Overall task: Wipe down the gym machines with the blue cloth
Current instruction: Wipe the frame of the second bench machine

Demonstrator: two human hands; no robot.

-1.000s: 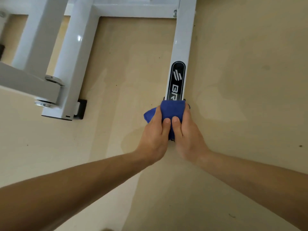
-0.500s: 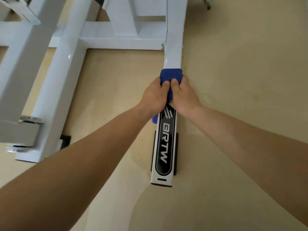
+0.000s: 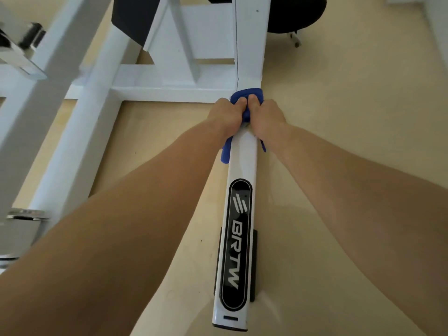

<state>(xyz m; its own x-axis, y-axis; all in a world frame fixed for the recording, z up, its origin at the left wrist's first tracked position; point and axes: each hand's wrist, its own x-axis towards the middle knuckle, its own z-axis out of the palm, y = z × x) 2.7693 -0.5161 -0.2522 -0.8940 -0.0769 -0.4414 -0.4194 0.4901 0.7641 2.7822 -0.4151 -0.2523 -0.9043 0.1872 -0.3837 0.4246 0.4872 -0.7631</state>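
One blue cloth (image 3: 246, 94) is draped over a white bar (image 3: 242, 163) of a gym machine's floor frame, and both hands are clamped on it. The left hand (image 3: 226, 115) and right hand (image 3: 265, 116) sit side by side, one on each flank of the bar, with knuckles touching or nearly so. Their thumbs press down on top of the cloth and their fingers curl out of sight around the sides. A fold of cloth shows just beyond the thumbs, and loose ends hang beside the bar under each wrist.

Both forearms are bare and stretched almost straight, reaching forward and down from the bottom corners of the view. Between them, on the near side of the hands, the bar carries a long black label (image 3: 238, 243) with white lettering reading BRTW. A black foot pad (image 3: 254, 263) sits under the bar there.

Just past the hands, the bar meets a white crossbar (image 3: 174, 93) running off to the left. Beyond the right hand is a round black shape (image 3: 295, 15). The floor (image 3: 351, 117) all around is pale beige.
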